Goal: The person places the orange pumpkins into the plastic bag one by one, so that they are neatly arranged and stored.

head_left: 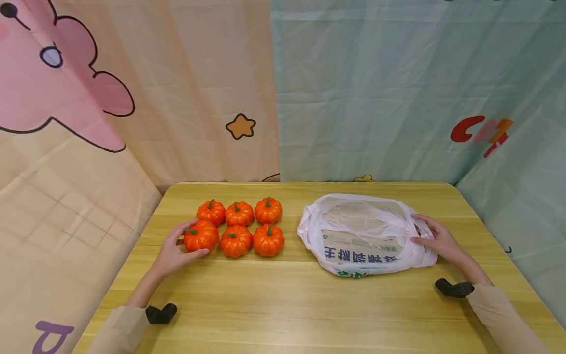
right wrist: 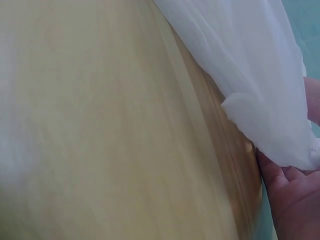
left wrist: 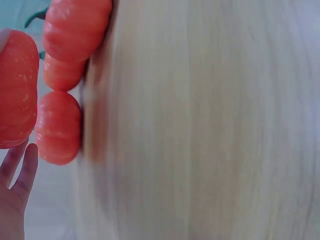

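Note:
My left hand grips a small orange pumpkin with a green stem, thumb on its near side and fingers round the far side. In the left wrist view this pumpkin is at the left edge, held above the table surface. Several like pumpkins stand beside it in two rows. On the right, a white plastic bag lies with its mouth spread open and printed characters showing inside. My right hand holds the bag's right edge between thumb and fingers; the right wrist view shows the white plastic at the fingers.
Everything lies on a light wooden table. Printed curtains rise behind it and at both sides. A black wrist device sits at the left cuff, and another black device at the right cuff.

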Action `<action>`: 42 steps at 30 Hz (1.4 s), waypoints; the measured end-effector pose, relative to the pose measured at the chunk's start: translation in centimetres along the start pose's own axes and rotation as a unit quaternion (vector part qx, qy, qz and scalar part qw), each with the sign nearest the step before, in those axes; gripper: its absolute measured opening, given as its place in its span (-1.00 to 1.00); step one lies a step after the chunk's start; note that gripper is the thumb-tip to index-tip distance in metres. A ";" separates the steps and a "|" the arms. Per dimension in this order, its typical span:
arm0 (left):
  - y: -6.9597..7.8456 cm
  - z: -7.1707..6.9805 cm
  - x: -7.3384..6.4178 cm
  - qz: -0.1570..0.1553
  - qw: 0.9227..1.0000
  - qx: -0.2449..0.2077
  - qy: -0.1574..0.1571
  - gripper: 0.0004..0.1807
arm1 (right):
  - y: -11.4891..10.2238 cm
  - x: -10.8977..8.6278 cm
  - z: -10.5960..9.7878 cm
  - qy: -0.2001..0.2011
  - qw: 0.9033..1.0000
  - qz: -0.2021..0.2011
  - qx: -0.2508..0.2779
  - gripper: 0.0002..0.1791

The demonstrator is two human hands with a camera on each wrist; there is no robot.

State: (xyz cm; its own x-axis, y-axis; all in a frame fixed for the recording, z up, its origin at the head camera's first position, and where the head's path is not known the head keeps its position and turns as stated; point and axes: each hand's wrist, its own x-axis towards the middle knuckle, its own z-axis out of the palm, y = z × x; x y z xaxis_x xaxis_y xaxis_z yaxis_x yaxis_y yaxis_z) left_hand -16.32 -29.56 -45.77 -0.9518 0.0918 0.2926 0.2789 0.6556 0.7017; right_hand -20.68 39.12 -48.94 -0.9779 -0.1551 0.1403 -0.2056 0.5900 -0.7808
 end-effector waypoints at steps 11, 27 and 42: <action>3.2 0.4 0.1 0.038 0.999 -0.005 0.022 -0.13 | -0.2 -0.3 0.1 0.003 1.000 0.001 0.021 -0.33; 7.0 3.0 1.3 0.044 0.998 -0.040 0.005 -0.19 | 0.1 -0.3 0.2 0.002 1.000 -0.010 0.030 -0.41; 10.3 6.1 2.4 0.032 0.995 -0.086 -0.046 -0.16 | 0.1 -0.2 0.2 -0.002 1.000 -0.002 0.013 -0.36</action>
State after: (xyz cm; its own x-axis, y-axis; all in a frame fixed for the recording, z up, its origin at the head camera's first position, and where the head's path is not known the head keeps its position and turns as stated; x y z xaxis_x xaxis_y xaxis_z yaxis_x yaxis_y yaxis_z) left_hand -16.50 -18.02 -41.80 -0.9368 0.2021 0.2855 0.3495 0.5096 0.7862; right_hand -20.50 39.05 -49.14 -0.9767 -0.1606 0.1423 -0.2094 0.5686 -0.7956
